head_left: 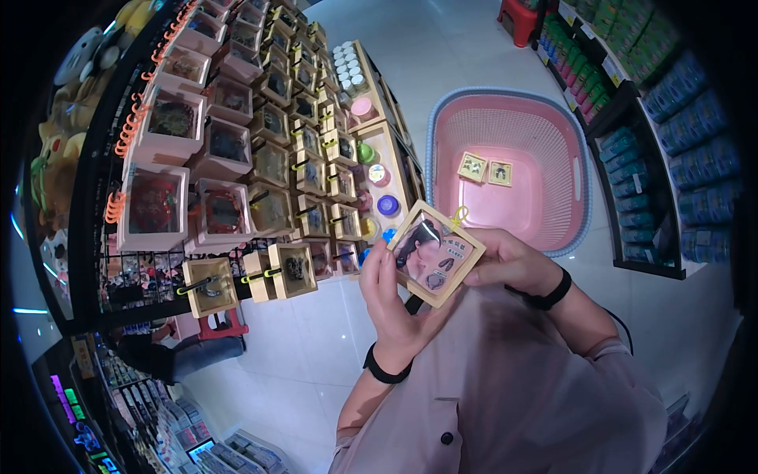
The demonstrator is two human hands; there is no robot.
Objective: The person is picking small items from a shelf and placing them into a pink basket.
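A square, wood-coloured display box (437, 253) with a clear front is tilted in front of my chest. Behind the clear front is a printed card with a person's picture and small dark items. A yellow loop (459, 215) sticks out from its top edge. My left hand (388, 304) grips the left and lower side, fingers along the edge. On the opposite side, my right hand (512, 265) holds the box's right corner, with some fingers hidden behind it. Just beyond stands a pink basket with a blue rim (433, 134), two small framed boxes (485, 170) lying on its bottom.
At left, a tall rack carries rows of similar boxes (170, 118) on orange and yellow hooks. A low wooden shelf (387, 150) holds colourful jars. Shelves of bottles (636, 189) stand at right, a red stool (517, 20) behind. Another person (178, 355) is at lower left.
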